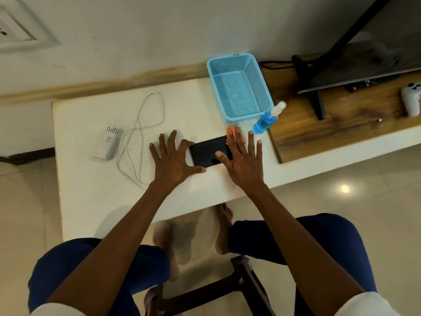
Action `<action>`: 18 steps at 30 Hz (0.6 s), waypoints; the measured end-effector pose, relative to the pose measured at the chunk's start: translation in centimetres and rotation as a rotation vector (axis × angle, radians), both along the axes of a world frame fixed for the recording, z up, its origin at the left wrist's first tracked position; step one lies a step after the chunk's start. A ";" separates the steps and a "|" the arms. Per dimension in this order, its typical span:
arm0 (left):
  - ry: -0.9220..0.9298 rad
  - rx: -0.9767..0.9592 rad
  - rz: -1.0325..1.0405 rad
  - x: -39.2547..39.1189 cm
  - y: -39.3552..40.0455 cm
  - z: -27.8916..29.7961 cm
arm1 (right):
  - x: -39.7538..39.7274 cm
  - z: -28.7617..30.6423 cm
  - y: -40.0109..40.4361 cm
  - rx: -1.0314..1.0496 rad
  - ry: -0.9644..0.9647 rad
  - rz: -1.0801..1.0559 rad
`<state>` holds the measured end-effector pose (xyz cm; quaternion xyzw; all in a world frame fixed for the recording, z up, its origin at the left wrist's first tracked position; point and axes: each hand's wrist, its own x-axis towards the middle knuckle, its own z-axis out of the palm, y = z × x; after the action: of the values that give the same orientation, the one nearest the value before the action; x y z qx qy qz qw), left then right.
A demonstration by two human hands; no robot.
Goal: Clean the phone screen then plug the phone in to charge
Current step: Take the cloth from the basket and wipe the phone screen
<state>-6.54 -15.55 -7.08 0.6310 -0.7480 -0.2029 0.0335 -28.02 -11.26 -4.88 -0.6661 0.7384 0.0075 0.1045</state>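
Note:
A black phone (pixel 208 151) lies flat, screen up, near the front edge of the white table (pixel 91 201). My left hand (pixel 173 156) is spread beside it, with the index fingertip and thumb touching the phone's left end. Straight fingers of my right hand (pixel 241 156) press an orange cloth (pixel 234 133) onto the phone's right end, hiding most of the cloth. A white charger plug (pixel 106 143) with its white cable (pixel 141 137) lies to the left. A blue spray bottle (pixel 268 118) stands just right of the cloth.
A light blue plastic basket (pixel 239 87) sits behind the phone. On the wooden top (pixel 341 119) to the right stand a TV (pixel 364 53), a remote (pixel 364 84) and a white game controller (pixel 411 99). A wall socket (pixel 13 30) is at upper left. A dark stool (pixel 205 295) is between my knees.

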 end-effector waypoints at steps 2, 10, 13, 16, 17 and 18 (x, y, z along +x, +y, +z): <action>0.005 0.007 0.004 -0.1 0.0 0.1 | 0.8 -0.1 0.4 0.010 -0.058 0.008; 0.026 0.031 -0.013 0.0 0.0 0.1 | 4.6 0.2 1.6 0.032 -0.093 0.322; -0.002 -0.005 -0.016 0.1 0.0 -0.1 | 4.6 0.5 1.8 0.047 -0.055 0.426; -0.001 -0.041 -0.020 0.2 0.0 -0.5 | 3.7 0.8 2.4 0.048 0.021 0.499; -0.001 -0.049 -0.019 0.2 0.0 -0.6 | 3.3 0.8 2.7 0.052 0.035 0.517; -0.005 -0.054 -0.018 0.2 0.0 -0.7 | 2.9 0.9 2.9 0.059 0.044 0.532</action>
<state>-6.31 -15.58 -7.77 0.6235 -0.7591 -0.1814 0.0470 -25.13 -8.34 -4.00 -0.8331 0.5391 0.0705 0.1021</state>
